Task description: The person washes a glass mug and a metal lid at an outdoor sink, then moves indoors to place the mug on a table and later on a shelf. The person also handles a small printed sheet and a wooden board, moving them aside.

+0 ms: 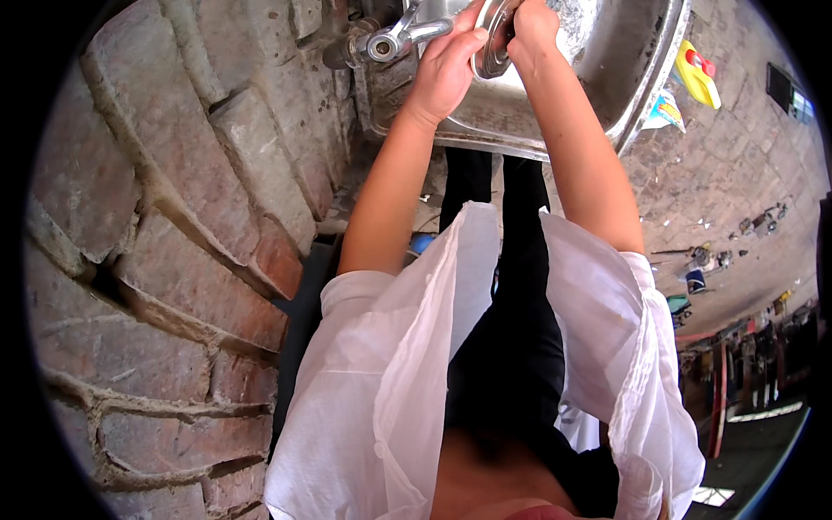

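Note:
Over the metal sink (637, 117), my left hand (445, 76) grips the rim of a round, shiny steel dish or lid (494, 54) with ringed ridges. The round piece is tilted on its edge, and the frame's top cuts off part of it. My right hand (535, 30) is closed and pressed against its ridged face. Whatever the right fingers may hold is hidden. A chrome tap (394, 42) reaches out just left of the left hand, its spout end close to the fingers.
A rough brick wall (173, 208) rises along the left. Right of the sink lie a yellow bottle with a red cap (698, 76) and a blue-and-white packet (666, 113). Farther right is a dark flat object (782, 89). Scattered small items lie on the brick floor (737, 173).

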A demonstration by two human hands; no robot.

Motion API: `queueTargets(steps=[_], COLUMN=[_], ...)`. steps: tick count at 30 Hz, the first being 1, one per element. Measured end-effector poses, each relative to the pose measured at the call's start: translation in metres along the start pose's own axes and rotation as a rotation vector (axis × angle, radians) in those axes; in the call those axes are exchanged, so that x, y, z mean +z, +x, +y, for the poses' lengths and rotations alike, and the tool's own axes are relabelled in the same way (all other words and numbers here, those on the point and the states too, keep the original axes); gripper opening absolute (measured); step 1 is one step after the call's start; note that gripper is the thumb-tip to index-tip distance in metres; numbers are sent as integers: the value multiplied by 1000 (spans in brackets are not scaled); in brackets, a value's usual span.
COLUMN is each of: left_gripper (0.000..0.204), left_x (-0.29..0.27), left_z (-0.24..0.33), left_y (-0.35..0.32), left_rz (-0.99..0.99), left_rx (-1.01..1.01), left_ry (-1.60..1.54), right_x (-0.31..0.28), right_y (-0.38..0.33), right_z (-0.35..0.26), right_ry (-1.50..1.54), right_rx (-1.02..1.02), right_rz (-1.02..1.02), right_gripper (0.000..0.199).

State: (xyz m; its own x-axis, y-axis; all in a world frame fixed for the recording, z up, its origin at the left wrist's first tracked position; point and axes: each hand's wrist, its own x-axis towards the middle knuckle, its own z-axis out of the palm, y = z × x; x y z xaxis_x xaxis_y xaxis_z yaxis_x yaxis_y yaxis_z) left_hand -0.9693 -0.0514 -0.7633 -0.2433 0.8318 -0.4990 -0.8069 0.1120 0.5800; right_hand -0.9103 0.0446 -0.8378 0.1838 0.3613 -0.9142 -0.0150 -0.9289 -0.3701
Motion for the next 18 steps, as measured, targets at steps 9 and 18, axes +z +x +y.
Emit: queueTargets(steps=[9, 18], left_gripper=[41, 35], left_x=[-28, -31], left_z=[-22, -8], left_y=[16, 34], left_rz=[499, 263], left_rx=[-26, -94], left_ry=[495, 370], right_x=[-6, 9], right_y=[6, -45], right_z=[9, -25], right_ry=[-693, -897], right_rx=[-805, -1437], right_rz=[275, 46], right_gripper=[39, 22])
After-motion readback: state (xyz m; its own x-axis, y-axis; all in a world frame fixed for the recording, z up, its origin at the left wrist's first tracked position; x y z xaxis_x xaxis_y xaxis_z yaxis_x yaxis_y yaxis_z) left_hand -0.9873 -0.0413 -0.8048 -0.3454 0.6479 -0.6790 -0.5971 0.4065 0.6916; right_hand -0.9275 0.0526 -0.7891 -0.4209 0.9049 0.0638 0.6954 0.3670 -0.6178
